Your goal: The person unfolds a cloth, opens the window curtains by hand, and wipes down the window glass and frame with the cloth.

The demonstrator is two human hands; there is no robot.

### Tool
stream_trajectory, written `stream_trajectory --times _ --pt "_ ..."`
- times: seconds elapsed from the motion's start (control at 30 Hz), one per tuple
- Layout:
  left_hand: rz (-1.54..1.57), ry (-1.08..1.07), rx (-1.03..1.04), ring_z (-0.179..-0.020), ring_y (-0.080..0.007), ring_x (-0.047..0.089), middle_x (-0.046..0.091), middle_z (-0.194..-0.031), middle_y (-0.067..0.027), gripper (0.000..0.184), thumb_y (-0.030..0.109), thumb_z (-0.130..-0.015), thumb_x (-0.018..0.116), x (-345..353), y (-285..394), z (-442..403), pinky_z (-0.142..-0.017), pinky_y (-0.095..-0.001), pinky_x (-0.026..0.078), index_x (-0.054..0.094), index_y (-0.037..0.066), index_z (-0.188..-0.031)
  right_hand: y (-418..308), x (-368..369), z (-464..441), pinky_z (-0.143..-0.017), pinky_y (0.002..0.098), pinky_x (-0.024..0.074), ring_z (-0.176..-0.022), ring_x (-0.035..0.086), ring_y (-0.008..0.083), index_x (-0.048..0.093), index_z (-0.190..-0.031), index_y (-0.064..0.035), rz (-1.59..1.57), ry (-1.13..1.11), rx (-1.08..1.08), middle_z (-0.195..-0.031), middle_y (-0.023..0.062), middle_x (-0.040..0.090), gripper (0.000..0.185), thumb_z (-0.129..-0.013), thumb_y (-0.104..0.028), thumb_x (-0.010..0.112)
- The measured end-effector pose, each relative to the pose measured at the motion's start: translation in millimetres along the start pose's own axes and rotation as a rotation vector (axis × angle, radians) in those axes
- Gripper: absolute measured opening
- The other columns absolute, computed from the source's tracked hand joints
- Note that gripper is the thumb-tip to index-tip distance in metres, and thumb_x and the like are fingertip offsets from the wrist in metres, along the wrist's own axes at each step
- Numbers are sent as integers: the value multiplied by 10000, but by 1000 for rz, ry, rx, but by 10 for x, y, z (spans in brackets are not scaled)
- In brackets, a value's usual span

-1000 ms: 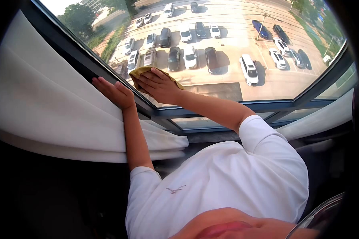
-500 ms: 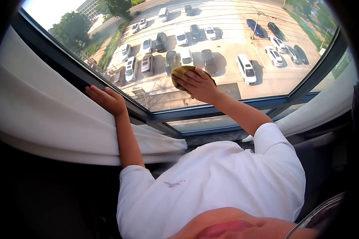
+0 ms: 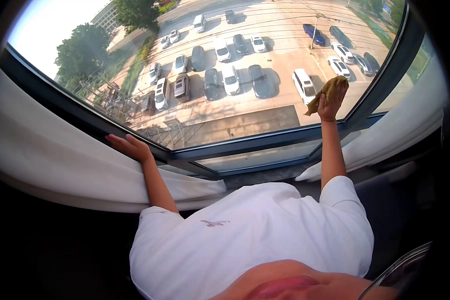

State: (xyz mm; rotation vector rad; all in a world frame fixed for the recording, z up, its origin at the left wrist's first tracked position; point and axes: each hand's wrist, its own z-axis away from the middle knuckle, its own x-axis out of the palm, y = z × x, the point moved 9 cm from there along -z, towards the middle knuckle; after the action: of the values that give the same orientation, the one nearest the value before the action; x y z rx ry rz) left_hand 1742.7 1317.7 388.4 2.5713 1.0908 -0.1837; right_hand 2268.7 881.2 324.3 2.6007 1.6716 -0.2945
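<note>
Gripping an olive-yellow cloth (image 3: 329,90), my right hand (image 3: 333,102) is raised at the lower right part of the window pane (image 3: 245,112), near the dark window frame (image 3: 255,145). One corner of the cloth sticks out below my thumb. I have the left hand (image 3: 128,147) unfurled, fingers extended, at the left side of the frame, beside the white left curtain (image 3: 60,145); from this far off I can't tell whether it actually touches the frame. Beyond the glass I see parked cars in rows, with a white SUV (image 3: 301,84) just left of the cloth.
</note>
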Motion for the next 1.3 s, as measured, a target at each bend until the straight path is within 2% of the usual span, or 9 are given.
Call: stream_trajectory --times 0.1,0.2,0.4,0.5,0.8,0.9,0.97,1.1,1.3 --pt "147 -56 -151 -1505 -391 166 158 -1603 -301 618 265 -1055 333 -119 222 110 -1228 -460 111 177 -98 -1530 618 -239 32 -1216 529 128 -1484 157 465 254 -1524 49 -29 103 404 -1598 268 210 637 -1030 -324 405" --pt "216 -108 -249 -1512 -379 143 144 -1607 -297 617 263 -1058 330 -57 166 445 -1235 -443 89 171 -105 -1527 576 -197 176 -1220 521 92 -1497 111 453 188 -1541 46 -84 167 509 -1614 271 142 653 -1050 -344 372" --pt "535 -209 -456 -1476 -358 275 205 -1611 -249 607 183 -1035 344 -5 193 813 -1211 -415 205 144 -82 -1542 559 -115 319 -1221 520 82 -1498 104 450 184 -1541 44 -73 99 546 -1612 275 140 669 -1049 -368 376" --pt "454 -280 -361 -1472 -340 288 199 -1618 -234 607 130 -1020 350 -85 287 924 -1208 -410 212 132 -61 -1553 587 -122 327 -1223 518 70 -1498 88 453 168 -1540 51 -88 46 545 -1614 281 121 677 -1046 -359 383" --pt "584 -296 -572 -1489 -336 250 199 -1619 -232 581 116 -1011 373 -281 293 1675 -1212 -411 201 205 -58 -1539 485 -165 373 -1227 503 86 -1504 85 444 180 -1551 20 -187 15 570 -1624 256 130 673 -1034 -327 436" --pt "475 -448 -493 -1500 -340 221 212 -1616 -230 568 125 -1015 378 -355 474 2062 -1221 -410 169 229 -60 -1532 446 -204 305 -1229 488 86 -1509 87 428 192 -1553 8 -263 32 596 -1628 242 135 675 -1039 -357 435" --pt "471 -439 -513 -1504 -341 209 216 -1613 -236 571 125 -1013 387 -406 489 2230 -1224 -407 154 232 -62 -1530 453 -213 318 -1229 487 84 -1510 88 424 194 -1554 5 -281 39 632 -1629 240 137 679 -1043 -374 429" --pt "488 -436 -527 -1499 -313 233 168 -1637 -200 594 88 -1027 389 -401 327 2404 -1207 -388 206 165 -7 -1569 442 -257 321 -1226 421 152 -1505 176 364 210 -1536 44 -246 14 625 -1616 239 185 665 -1042 -313 476" --pt "518 -425 -559 -1489 -316 255 180 -1632 -202 598 85 -1030 384 -403 232 2423 -1198 -385 219 152 2 -1575 440 -349 307 -1219 420 177 -1498 203 372 236 -1532 41 -272 22 605 -1607 241 215 648 -1045 -320 466"
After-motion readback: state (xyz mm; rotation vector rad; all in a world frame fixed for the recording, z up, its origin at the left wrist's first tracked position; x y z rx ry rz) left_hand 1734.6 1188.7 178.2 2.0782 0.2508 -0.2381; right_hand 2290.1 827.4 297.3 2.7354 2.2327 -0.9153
